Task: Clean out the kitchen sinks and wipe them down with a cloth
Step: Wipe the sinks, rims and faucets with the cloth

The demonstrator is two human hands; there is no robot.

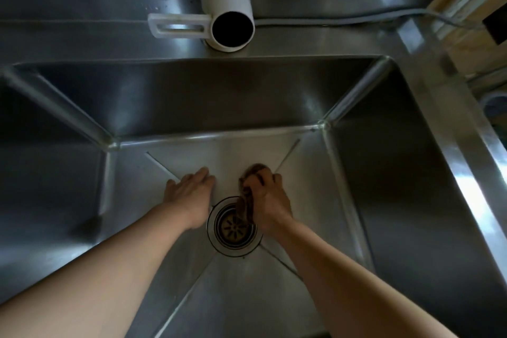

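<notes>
The picture was dim overall, the deep stainless steel sink [384, 173] dark along its left and right walls. Pale light fell on the basin floor around the round metal drain [233, 225]. Glare streaked the right rim and the welded corners. Wide-angle distortion bent the edges outward. The white plastic spout [231, 19] looked soft, and the crumpled brown cloth [251, 189] was slightly blurred.

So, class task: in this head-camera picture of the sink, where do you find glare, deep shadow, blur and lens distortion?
Head view: glare streaks the sink's right rim; deep shadow fills its left wall; the cloth in the right hand is smeared and soft; the wide lens bows the basin's edges, and the white spout looms large.
</notes>
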